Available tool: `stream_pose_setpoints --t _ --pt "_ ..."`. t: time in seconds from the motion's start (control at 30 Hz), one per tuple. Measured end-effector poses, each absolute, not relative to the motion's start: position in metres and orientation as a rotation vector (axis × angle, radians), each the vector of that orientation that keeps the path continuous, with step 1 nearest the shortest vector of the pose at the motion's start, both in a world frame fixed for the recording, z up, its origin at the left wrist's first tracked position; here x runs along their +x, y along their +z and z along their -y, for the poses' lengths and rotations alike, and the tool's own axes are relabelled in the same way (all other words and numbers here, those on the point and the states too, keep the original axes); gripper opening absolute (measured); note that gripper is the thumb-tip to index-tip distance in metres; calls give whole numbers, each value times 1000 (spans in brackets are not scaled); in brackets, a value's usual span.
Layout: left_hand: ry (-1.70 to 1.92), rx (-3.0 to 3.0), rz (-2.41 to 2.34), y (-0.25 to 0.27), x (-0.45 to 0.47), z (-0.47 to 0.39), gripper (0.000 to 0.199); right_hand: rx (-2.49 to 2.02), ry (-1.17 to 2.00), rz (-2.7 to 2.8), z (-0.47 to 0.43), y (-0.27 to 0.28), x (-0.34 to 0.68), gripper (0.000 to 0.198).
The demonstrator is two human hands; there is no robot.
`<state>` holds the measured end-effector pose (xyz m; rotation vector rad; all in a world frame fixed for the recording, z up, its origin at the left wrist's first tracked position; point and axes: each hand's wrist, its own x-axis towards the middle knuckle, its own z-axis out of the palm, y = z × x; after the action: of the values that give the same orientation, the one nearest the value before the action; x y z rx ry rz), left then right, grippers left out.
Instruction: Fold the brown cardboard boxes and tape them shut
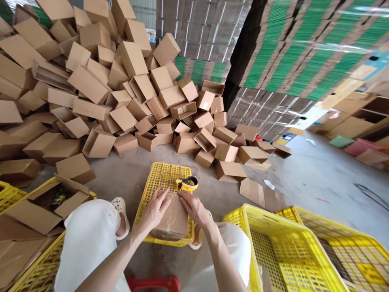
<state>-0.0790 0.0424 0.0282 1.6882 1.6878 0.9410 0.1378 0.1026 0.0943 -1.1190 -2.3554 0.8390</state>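
A small brown cardboard box (pixel 172 219) with clear tape on it lies on an upturned yellow plastic crate (pixel 162 172) between my knees. My left hand (pixel 155 209) rests on the box's far left side, fingers stretched out and lying along it. On the far right edge of the same box lies my right hand (pixel 195 207), its fingers extended and slightly bent, gripping nothing. Just beyond the fingertips, a yellow and black tape dispenser (pixel 187 183) sits on the crate. The box's underside is hidden.
A big heap of brown cardboard boxes (pixel 121 93) spreads across the floor ahead. Yellow crates (pixel 273 233) stand at my right. At my left, an open carton (pixel 45 207) sits in another crate. Stacked flat cardboard (pixel 291 48) rises behind. A red stool edge (pixel 153 282) shows below.
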Motion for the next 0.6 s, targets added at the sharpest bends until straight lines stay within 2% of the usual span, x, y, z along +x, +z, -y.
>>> stream_pose_setpoints --t 0.1,0.33,0.6 --pt "961 1676 -1686 29 -78 -42 55 -1137 646 2481 -91 97 146 47" --pt "959 1668 -1698 31 -76 -40 57 -1109 547 2591 -41 83 166 92" --pt "907 1747 -1740 35 -75 -36 62 -1119 600 2491 -24 57 157 92"
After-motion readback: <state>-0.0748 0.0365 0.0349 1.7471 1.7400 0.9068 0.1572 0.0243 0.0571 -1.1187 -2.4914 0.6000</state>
